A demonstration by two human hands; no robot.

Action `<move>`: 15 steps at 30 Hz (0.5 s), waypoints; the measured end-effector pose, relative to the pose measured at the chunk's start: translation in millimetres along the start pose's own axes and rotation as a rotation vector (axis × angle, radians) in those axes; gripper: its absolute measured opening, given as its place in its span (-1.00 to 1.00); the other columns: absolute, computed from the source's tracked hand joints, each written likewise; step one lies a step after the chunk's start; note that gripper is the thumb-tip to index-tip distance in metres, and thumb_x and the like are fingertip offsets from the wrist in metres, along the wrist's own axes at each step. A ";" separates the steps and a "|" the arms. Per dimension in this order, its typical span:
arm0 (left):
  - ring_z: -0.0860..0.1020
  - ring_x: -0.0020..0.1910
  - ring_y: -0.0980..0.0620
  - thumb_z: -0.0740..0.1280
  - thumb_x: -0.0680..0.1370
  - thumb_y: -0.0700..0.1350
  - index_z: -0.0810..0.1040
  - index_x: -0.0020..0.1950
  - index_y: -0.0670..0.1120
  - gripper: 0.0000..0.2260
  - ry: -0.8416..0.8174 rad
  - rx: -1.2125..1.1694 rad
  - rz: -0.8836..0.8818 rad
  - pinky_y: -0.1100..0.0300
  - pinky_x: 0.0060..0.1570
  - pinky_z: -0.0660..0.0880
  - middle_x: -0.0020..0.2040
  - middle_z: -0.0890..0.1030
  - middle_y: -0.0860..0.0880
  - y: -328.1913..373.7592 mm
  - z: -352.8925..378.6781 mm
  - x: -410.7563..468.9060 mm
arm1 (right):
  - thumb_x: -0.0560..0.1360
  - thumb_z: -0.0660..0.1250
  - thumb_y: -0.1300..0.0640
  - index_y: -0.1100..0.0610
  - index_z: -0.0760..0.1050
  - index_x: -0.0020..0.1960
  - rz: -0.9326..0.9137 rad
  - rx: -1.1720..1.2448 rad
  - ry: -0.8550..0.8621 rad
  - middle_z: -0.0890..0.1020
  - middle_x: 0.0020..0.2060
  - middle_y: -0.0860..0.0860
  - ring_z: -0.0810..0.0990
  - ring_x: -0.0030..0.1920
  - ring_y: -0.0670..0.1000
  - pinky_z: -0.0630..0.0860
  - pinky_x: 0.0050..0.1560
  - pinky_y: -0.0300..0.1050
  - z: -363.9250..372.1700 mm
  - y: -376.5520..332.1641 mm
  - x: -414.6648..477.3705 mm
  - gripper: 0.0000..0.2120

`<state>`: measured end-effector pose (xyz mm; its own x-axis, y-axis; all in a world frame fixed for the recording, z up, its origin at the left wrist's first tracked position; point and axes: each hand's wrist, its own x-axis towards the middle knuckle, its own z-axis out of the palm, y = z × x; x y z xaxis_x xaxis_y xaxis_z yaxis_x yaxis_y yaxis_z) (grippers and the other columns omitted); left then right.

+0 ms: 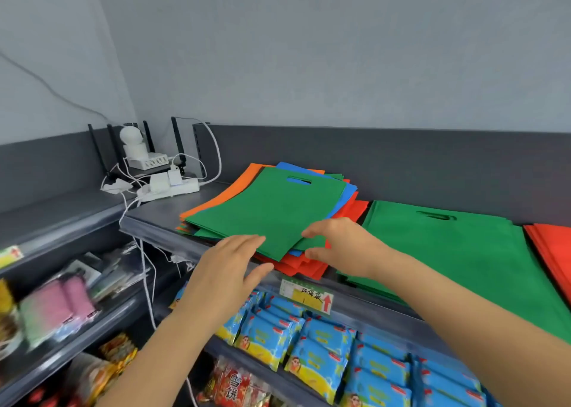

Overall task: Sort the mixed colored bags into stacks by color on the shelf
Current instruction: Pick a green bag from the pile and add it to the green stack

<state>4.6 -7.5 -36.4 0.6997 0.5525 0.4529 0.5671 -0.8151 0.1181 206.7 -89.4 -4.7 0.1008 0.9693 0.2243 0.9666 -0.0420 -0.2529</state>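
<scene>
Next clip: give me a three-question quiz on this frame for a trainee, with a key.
1. True or false: the top bag on the mixed pile is orange.
2. Which colour is the sorted stack directly right of the mixed pile? A) red B) green C) blue
3. Fill in: the stack at the far right of the shelf is ___.

Key:
1. False. It is the top green bag.
2. B, the green stack.
3. Red, the red stack.
</scene>
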 end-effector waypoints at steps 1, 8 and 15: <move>0.28 0.41 0.09 0.11 0.52 0.28 0.31 0.45 -0.03 -0.41 -0.039 -0.007 -0.004 0.24 0.35 0.16 0.41 0.37 0.06 -3.4 1.8 9.1 | 0.48 0.36 -0.01 0.08 0.39 0.37 -0.016 0.004 -0.027 0.49 0.32 0.01 0.43 0.32 0.03 0.35 0.32 -0.07 1.7 0.5 10.2 -0.51; -0.29 0.47 0.11 -0.19 0.08 0.65 -0.07 0.51 0.19 0.07 -0.438 0.113 -0.003 -0.08 0.44 -0.24 0.53 -0.15 0.11 -39.0 13.5 70.1 | 0.40 0.43 -0.03 0.11 0.33 0.41 -0.094 -0.050 -0.281 0.47 0.32 0.07 0.42 0.30 0.09 0.39 0.25 -0.09 10.0 10.3 68.9 -0.36; 0.09 0.48 0.15 0.21 0.09 0.51 0.19 0.46 0.19 -0.03 -0.590 -0.081 -0.035 0.17 0.40 0.09 0.51 0.11 0.16 -53.7 14.2 92.8 | 0.41 0.40 -0.12 0.10 0.50 0.27 -0.101 0.009 -0.373 0.59 0.20 0.03 0.53 0.20 0.05 0.45 0.21 -0.09 5.0 20.6 96.0 -0.49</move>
<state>45.2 90.0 -13.2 0.8175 0.5638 -0.1173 0.5756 -0.7926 0.2014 235.1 4.0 7.0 -0.0887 0.9901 -0.1087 0.9651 0.0584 -0.2553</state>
